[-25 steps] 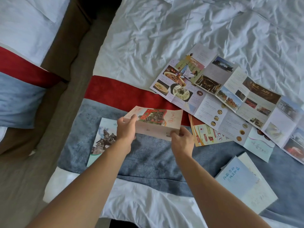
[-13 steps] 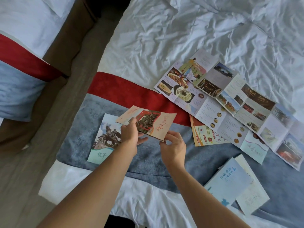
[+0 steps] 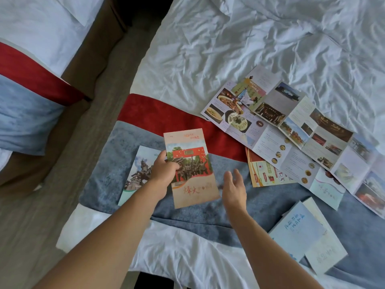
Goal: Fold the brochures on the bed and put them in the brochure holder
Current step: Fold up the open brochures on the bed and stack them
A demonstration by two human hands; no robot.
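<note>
Gripped along its left edge by the left hand, thumb on the cover and fingers behind, the folded red-cover brochure stood upright over the blue blanket band, its long side running away from the person. Half a second earlier both hands had held it lying crosswise and tilted; it had since been turned lengthwise and the right hand had let go. By the look of it, the folding of this one was finished and it was ready to go to the holder, which no view showed.

Left of the grip, partly under the wrist, a folded statue-cover brochure lay flat on the blanket. Just right of the grip, the right hand hovered with fingers spread and relaxed, holding nothing, close to the brochure's right edge but apart from it. Further right an orange leaflet lay partly under a large unfolded brochure spread across the red stripe and the white sheet. Right of the grip and nearer the person, two pale blue folded brochures lay overlapped. Most of the folding was likely still ahead.
</note>
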